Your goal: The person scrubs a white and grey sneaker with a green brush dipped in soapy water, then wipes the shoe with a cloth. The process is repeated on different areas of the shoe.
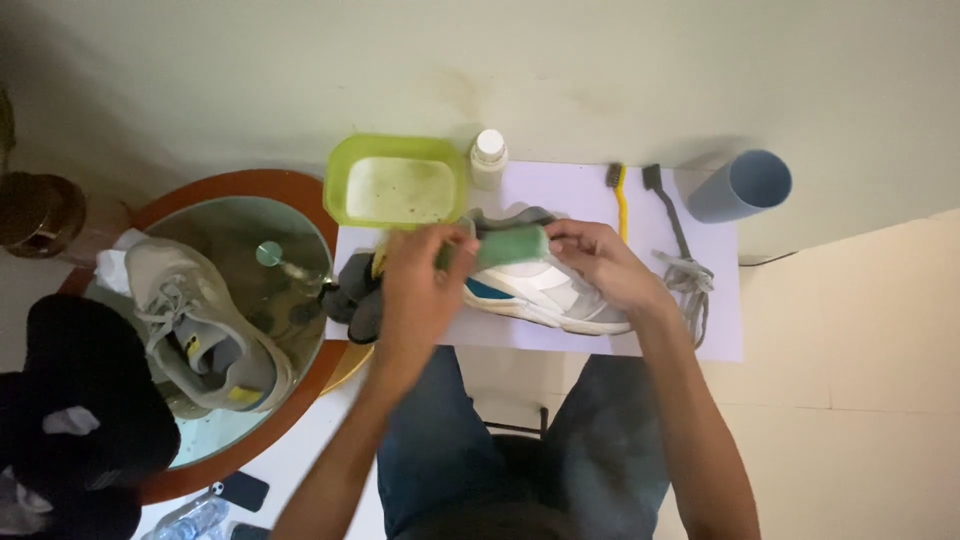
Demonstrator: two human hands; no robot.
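A white and grey sneaker (545,295) with a teal patch lies on its side on a white sheet (720,300). My left hand (420,285) is closed around one end of a green sponge-like block (510,246) pressed on the shoe's upper. My right hand (600,262) grips the shoe from the right and touches the block's other end. Dark grey insoles (355,292) lie just left of my left hand.
A yellow-green tub (345,190), a white bottle (488,158), a yellow brush (620,198), a dark brush (665,205), grey laces (690,285) and a blue cup (745,185) ring the sheet. A second grey sneaker (200,335) rests on a round glass table (300,240).
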